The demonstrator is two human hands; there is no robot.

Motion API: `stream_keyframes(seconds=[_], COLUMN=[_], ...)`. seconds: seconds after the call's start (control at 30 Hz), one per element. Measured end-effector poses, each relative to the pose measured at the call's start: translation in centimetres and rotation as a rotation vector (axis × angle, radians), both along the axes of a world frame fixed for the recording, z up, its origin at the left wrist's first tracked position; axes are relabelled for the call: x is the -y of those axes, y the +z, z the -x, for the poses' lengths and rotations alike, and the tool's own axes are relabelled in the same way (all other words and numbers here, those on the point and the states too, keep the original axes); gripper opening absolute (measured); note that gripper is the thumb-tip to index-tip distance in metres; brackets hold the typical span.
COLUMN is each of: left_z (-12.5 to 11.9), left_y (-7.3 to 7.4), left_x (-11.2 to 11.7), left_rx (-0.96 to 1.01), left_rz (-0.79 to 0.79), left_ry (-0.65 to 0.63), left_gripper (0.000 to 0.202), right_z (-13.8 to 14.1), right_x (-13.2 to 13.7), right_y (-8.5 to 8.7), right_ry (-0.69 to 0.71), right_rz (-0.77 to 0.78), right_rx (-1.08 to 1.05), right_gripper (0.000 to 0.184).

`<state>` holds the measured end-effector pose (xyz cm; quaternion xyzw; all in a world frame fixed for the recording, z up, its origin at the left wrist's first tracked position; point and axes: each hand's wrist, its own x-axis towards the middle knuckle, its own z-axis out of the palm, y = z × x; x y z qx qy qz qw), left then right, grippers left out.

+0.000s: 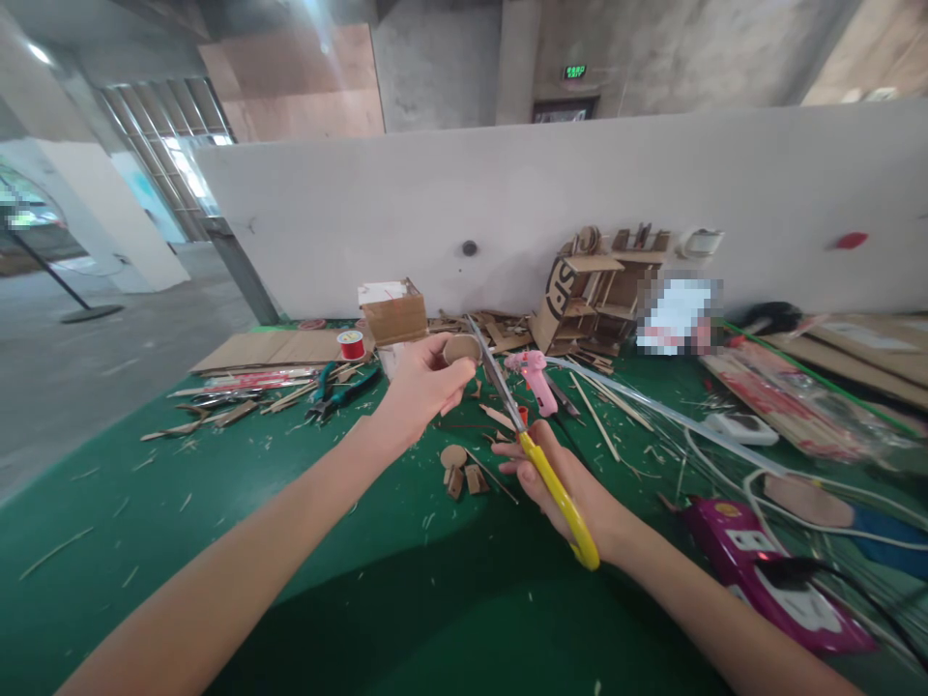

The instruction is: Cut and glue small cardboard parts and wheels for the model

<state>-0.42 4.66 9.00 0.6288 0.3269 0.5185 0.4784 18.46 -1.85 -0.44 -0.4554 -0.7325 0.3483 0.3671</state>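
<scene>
My left hand (pixel 420 382) pinches a small round cardboard disc (pixel 461 349) by its edge, raised above the table. In my right hand (pixel 558 478) is a pair of scissors (pixel 555 474) with yellow handles, its metal blades pointing up and away beside the disc's right edge. Whether the blades touch the disc I cannot tell. Below, on the green tabletop (pixel 326 561), lie another cardboard disc (pixel 453 456) and small cardboard pieces (pixel 476 478). Just beyond my right hand rests a pink glue gun (pixel 535 379).
At the back stand a small cardboard shelf (pixel 580 300) and a cardboard box (pixel 395 314). Teal-handled pliers (pixel 348 391) and a red thread spool (pixel 351 344) lie left. A magenta power strip (pixel 775 575) with cables sits right. A white panel (pixel 406 213) borders the table's far side.
</scene>
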Motion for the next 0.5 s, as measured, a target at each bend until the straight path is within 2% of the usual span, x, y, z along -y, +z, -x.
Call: stream_keyframes(seconds=[0.2,0.4,0.5], left_z=[0.2,0.7,0.8], left_y=[0.5,1.1,1.2], left_x=[0.2,0.2,0.2], left_rx=[-0.041,-0.097,-0.106], left_rz=[0.001,0.008,0.001], left_ry=[0.016,-0.035,-0.049], left_gripper=[0.013,0.02,0.022], right_z=[0.1,0.3,0.4], right_x=[0.0,0.1,0.1], right_y=[0.1,1.0,1.2], right_ry=[0.0,-0.006,-0.042], right_rz=[-0.006,-0.046,-0.014], right_rx=[0.019,0.116,0.17], right_gripper=[0.04,0.028,0.027])
